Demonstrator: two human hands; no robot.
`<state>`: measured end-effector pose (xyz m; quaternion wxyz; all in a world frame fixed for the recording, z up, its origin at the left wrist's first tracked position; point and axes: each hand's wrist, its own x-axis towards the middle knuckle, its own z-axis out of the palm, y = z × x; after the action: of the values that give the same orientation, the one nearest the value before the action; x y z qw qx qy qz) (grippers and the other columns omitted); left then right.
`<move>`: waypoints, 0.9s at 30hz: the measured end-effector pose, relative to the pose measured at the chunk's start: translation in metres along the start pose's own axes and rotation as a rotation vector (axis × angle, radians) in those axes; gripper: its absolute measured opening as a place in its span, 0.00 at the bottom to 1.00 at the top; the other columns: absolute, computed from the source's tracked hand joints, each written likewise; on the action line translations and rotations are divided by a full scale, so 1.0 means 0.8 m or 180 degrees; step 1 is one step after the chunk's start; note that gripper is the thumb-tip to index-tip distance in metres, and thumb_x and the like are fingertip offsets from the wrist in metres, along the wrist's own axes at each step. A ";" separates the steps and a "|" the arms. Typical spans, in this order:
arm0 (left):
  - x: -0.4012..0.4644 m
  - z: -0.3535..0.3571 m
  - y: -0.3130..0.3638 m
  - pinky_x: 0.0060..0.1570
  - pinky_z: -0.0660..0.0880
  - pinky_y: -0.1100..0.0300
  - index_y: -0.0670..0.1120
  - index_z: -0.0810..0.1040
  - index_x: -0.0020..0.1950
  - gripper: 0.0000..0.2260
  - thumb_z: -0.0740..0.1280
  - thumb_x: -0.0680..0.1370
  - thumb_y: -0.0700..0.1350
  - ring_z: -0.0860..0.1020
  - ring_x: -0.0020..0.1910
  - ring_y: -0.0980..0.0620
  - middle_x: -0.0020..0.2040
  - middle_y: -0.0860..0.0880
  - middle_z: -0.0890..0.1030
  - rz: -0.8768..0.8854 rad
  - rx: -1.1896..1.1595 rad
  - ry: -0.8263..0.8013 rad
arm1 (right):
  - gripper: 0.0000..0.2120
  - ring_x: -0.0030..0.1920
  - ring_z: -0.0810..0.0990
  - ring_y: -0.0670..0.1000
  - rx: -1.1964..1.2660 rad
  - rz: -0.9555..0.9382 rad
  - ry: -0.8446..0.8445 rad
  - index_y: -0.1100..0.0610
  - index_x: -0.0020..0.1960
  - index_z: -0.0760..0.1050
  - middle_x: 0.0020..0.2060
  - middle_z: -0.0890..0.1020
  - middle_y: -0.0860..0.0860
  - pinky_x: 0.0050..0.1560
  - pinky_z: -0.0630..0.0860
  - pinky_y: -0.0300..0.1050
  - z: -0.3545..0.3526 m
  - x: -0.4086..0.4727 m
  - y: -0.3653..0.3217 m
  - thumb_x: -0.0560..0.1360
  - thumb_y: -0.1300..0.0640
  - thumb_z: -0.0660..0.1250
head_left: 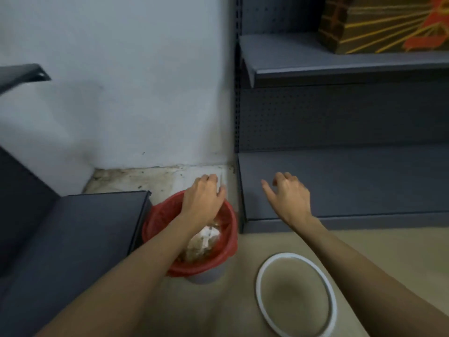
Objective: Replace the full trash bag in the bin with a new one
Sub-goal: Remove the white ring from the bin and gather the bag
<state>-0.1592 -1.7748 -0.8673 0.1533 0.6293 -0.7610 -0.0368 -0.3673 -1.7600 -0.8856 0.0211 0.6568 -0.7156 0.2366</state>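
A small pale bin (206,276) stands on the floor, lined with a red trash bag (158,220) folded over its rim. Paper and brownish waste (201,242) fill the bag. My left hand (201,198) hovers over the far rim of the bin with its fingers curled downward; whether it grips the bag edge is hidden. My right hand (289,195) floats to the right of the bin, above the low grey shelf, with fingers loosely bent and nothing in it. A white ring (261,271), the bin's loose rim, lies flat on the floor to the right.
A grey metal shelf unit (340,181) stands on the right, with a brown patterned box (379,23) on its upper shelf. Another dark shelf (85,227) sits close on the bin's left. A white wall (121,93) and a stained floor corner (145,178) lie behind.
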 end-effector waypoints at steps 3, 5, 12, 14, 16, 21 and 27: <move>-0.016 -0.017 -0.068 0.51 0.74 0.50 0.43 0.75 0.61 0.16 0.58 0.81 0.52 0.76 0.57 0.44 0.58 0.45 0.78 -0.0421 0.0179 -0.0032 | 0.20 0.47 0.78 0.62 0.0121 -0.0249 -0.0215 0.62 0.48 0.75 0.46 0.80 0.58 0.42 0.73 0.52 0.021 0.008 -0.049 0.78 0.43 0.62; -0.029 -0.020 -0.110 0.51 0.74 0.49 0.43 0.75 0.61 0.16 0.57 0.82 0.52 0.76 0.57 0.44 0.58 0.44 0.78 -0.0677 0.0298 -0.0144 | 0.20 0.48 0.78 0.61 0.0101 -0.0343 -0.0425 0.61 0.49 0.75 0.47 0.80 0.58 0.43 0.74 0.53 0.041 0.007 -0.072 0.78 0.42 0.62; -0.079 0.017 -0.204 0.45 0.74 0.50 0.43 0.73 0.56 0.14 0.53 0.84 0.50 0.78 0.49 0.43 0.54 0.42 0.79 -0.1539 0.0197 -0.0421 | 0.18 0.49 0.80 0.64 0.0214 -0.0191 -0.1171 0.61 0.53 0.71 0.50 0.81 0.62 0.47 0.74 0.55 0.121 -0.008 -0.095 0.82 0.47 0.51; -0.087 0.037 -0.220 0.44 0.74 0.51 0.42 0.73 0.55 0.12 0.53 0.84 0.47 0.77 0.46 0.43 0.53 0.41 0.80 -0.1813 -0.0137 -0.0463 | 0.18 0.50 0.79 0.66 0.0505 0.0166 -0.1435 0.60 0.53 0.69 0.51 0.81 0.63 0.50 0.75 0.57 0.143 -0.015 -0.087 0.83 0.47 0.49; -0.091 0.054 -0.229 0.49 0.75 0.51 0.42 0.73 0.61 0.13 0.55 0.83 0.46 0.78 0.51 0.41 0.56 0.39 0.79 -0.2083 -0.0532 -0.0504 | 0.22 0.53 0.78 0.64 0.1127 0.0683 -0.1634 0.60 0.56 0.71 0.54 0.80 0.62 0.56 0.74 0.58 0.157 -0.022 -0.080 0.83 0.45 0.46; -0.092 0.079 -0.235 0.57 0.73 0.52 0.40 0.70 0.70 0.18 0.59 0.83 0.47 0.76 0.61 0.39 0.64 0.38 0.76 -0.2526 -0.1408 -0.0397 | 0.36 0.58 0.78 0.58 0.2178 0.1456 -0.1934 0.52 0.60 0.78 0.58 0.80 0.58 0.66 0.70 0.59 0.167 -0.030 -0.079 0.76 0.32 0.39; -0.089 0.083 -0.234 0.43 0.74 0.52 0.41 0.80 0.52 0.06 0.66 0.79 0.42 0.76 0.43 0.47 0.43 0.45 0.80 -0.2809 -0.2180 0.0061 | 0.46 0.57 0.79 0.59 0.2003 0.1609 -0.2213 0.52 0.57 0.80 0.57 0.81 0.58 0.65 0.71 0.60 0.152 -0.032 -0.078 0.68 0.23 0.37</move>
<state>0.0110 -1.7533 -0.9902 0.3259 0.8028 -0.3686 -0.3369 -0.2703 -1.7824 -0.9832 -0.4730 0.4781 -0.7108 0.2059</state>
